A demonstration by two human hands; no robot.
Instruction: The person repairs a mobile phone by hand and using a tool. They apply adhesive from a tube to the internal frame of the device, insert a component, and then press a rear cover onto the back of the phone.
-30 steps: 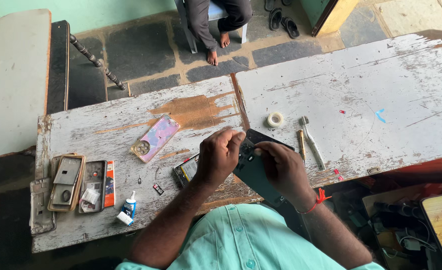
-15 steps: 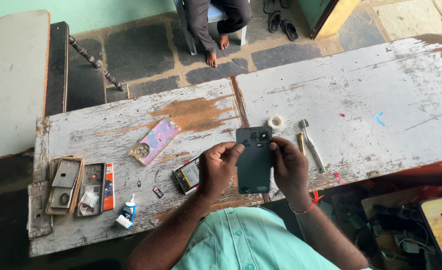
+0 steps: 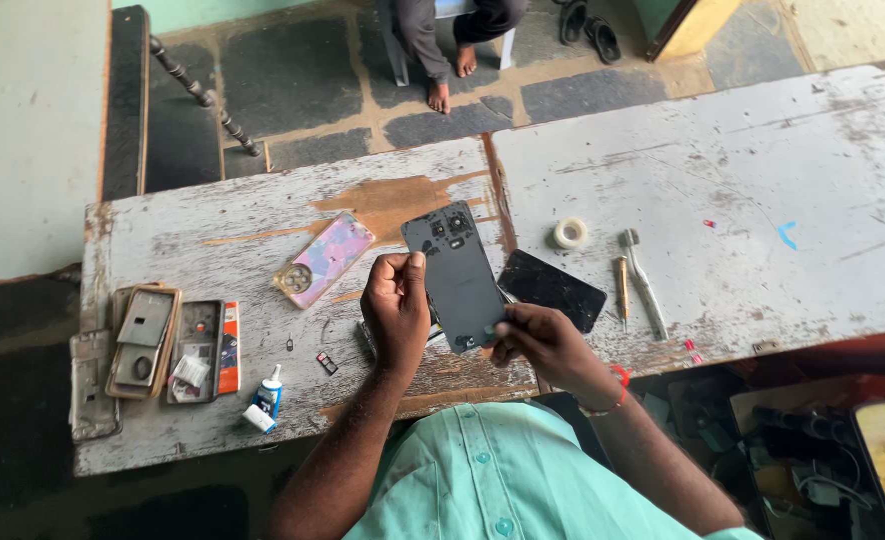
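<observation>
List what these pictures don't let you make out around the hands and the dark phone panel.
- Head view: left hand covers the phone back panel's left edge; grip there is hidden.
- Small object under left hand, on the wooden bench: mostly covered, kind unclear.
- Right hand: fingertips hide the panel's bottom corner.
- Tiny parts by the glue bottle: too small to identify.

Two hands; one dark back panel; one black screen; one pink case; one tape roll; one glue bottle.

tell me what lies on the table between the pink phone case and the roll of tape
In the head view, the dark back panel, held up by both hands, sits between the pink phone case and the tape roll.
</observation>
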